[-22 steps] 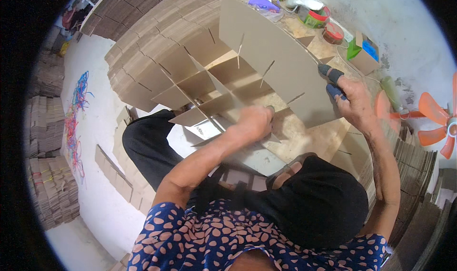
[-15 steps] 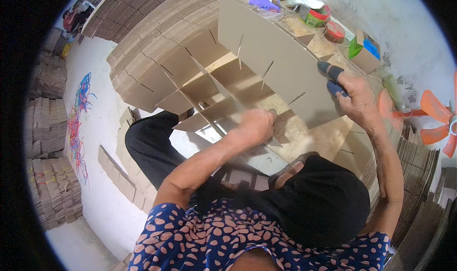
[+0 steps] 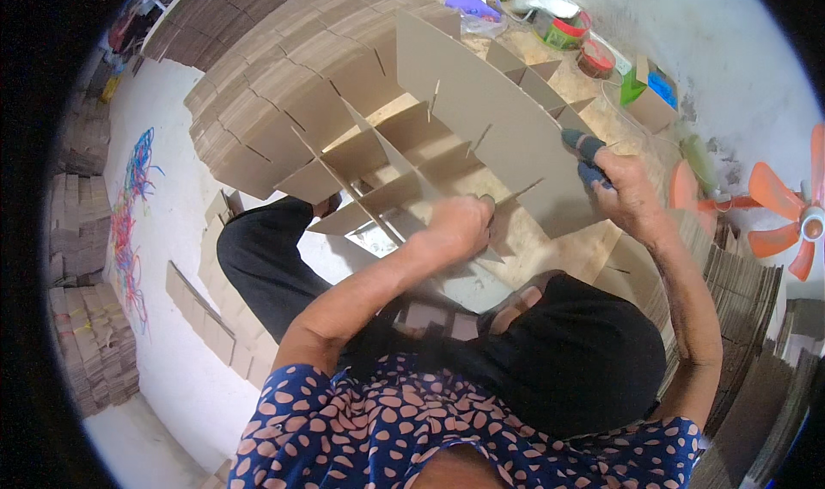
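A tall stack of slotted cardboard sheets (image 3: 275, 68) fills the far left side of a pale wooden desk (image 3: 520, 223). On the desk, in front of the person, stands a cardboard divider grid (image 3: 357, 155), its strips crossing into open cells. At its right, a broad slotted cardboard panel (image 3: 494, 132) stands on edge, leaning, with crosspieces showing behind it; how deeply its slots engage them cannot be told. An orange fan (image 3: 773, 190) is at the far right. The person's right grip (image 3: 626, 184), dark covers on the fingertips, pinches the panel's right end by its upper edge. The left grip (image 3: 462, 227) is clenched around a divider strip (image 3: 394, 152) near its close end. Beyond the panel sit a small open carton (image 3: 650, 106), a green tub (image 3: 563, 35) and a red-lidded jar (image 3: 595, 58).
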`<move>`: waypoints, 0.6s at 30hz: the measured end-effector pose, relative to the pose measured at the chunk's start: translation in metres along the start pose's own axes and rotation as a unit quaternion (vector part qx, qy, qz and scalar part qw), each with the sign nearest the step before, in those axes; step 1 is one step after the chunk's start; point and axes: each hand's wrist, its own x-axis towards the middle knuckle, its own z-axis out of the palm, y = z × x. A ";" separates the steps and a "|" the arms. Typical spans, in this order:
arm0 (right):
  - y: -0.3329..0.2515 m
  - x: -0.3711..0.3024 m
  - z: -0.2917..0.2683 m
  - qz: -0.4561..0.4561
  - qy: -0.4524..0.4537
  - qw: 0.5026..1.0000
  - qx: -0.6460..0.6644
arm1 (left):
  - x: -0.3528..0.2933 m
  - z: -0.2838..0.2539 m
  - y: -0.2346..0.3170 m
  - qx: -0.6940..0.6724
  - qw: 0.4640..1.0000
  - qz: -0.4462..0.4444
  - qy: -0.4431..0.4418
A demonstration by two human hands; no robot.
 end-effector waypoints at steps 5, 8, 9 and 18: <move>0.025 0.007 0.036 -0.024 -0.070 0.996 -0.040 | -0.002 -0.007 0.002 0.005 1.000 0.010 -0.026; 0.027 0.000 0.059 -0.023 -0.107 0.993 -0.053 | 0.002 -0.007 -0.001 0.004 1.000 0.008 -0.022; 0.026 -0.007 0.064 -0.003 -0.105 0.991 -0.078 | 0.002 -0.006 0.000 0.003 1.000 0.009 -0.024; 0.018 -0.039 0.079 0.038 -0.046 0.993 -0.103 | -0.001 -0.006 0.001 0.042 0.999 0.009 -0.029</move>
